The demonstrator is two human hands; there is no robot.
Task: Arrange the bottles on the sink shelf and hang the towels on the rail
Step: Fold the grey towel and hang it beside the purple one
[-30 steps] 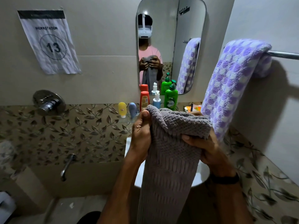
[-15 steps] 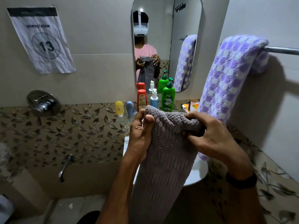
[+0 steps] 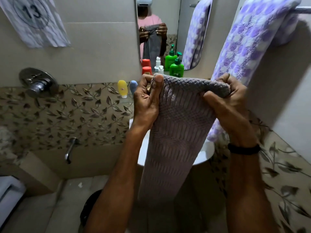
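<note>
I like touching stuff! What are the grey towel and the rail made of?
The grey towel looks like soft cotton-type fabric, matte, with ribbed and bumpy woven rows. The rail seems to be metal, smooth and silvery with a faint shine; only a short piece shows.

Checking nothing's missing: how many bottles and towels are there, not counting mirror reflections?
Bottles: 5 (yellow tube, blue tube, red bottle, white spray, green pump)
Towels: 2 (grey towel, purple towel)
Total: 7
</note>
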